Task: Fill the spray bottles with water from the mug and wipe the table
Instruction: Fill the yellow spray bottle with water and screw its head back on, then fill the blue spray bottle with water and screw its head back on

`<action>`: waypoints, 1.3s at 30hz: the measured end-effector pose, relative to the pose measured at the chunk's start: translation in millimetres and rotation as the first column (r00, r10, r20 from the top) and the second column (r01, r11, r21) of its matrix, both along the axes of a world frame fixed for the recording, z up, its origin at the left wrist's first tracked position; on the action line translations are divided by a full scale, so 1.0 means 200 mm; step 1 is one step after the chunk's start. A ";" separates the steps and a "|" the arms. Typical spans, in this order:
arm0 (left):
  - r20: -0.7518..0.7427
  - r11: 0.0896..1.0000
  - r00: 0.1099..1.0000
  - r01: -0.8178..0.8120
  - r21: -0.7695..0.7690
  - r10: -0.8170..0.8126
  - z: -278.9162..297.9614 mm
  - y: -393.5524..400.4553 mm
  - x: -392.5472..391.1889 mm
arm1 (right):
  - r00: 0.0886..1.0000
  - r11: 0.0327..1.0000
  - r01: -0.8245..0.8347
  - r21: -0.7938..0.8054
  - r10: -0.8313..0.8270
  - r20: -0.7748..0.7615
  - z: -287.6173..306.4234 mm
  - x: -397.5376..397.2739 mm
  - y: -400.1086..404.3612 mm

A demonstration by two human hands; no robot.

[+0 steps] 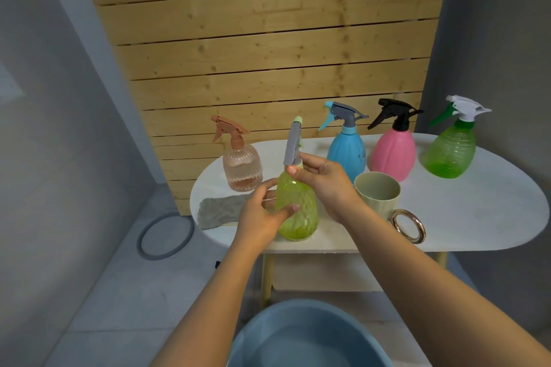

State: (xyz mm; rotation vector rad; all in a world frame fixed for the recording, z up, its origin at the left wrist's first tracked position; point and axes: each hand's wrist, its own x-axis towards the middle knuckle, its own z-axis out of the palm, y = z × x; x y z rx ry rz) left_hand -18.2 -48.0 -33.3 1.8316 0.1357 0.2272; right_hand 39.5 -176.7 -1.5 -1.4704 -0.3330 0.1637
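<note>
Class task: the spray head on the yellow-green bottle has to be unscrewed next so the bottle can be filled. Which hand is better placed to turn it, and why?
The right hand. Its fingers already pinch the collar under the grey spray head, while the left hand holds the yellow-green bottle around its body, steadying it on the table.

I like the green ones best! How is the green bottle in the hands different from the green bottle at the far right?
The yellow-green bottle has a grey sprayer; the darker green bottle has a white one with a green trigger. The yellow-green bottle is held by the left hand at its body and the right hand at its neck; the darker green bottle stands alone, untouched. The yellow-green bottle is near the table's front edge, the darker one further back. Both are see-through.
</note>
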 end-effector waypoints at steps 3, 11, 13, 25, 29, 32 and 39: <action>-0.059 0.999 0.997 0.047 -0.008 -0.048 0.00 0.00 0.01 | 1.000 0.984 -0.006 -0.180 0.002 -0.024 -0.02 -0.03 -0.05; -0.198 0.967 0.948 0.236 -0.094 -0.250 -0.02 0.04 0.05 | 0.891 0.933 -0.031 -0.359 -0.137 -0.432 -0.11 -0.12 -0.09; -0.176 0.989 0.973 0.147 -0.014 -0.147 -0.02 0.01 0.06 | 0.909 0.932 0.051 -0.358 -0.192 -0.369 -0.13 -0.09 -0.07; 0.043 0.894 0.935 -0.351 0.277 0.353 -0.04 -0.13 0.45 | 0.927 0.997 0.074 -0.033 -0.081 -0.366 -0.16 0.33 0.03; 0.001 0.899 0.918 -0.387 0.206 0.396 -0.03 -0.16 0.58 | 0.912 0.988 0.143 0.052 -0.112 -0.394 -0.18 0.44 0.09; -0.022 0.908 0.915 -0.396 0.135 0.402 -0.03 -0.18 0.64 | 0.921 0.986 0.157 0.060 -0.125 -0.370 -0.18 0.49 0.10; -0.091 0.909 0.907 -0.399 0.118 0.410 -0.04 -0.17 0.62 | 0.878 0.989 0.133 0.057 -0.091 -0.470 -0.19 0.49 0.06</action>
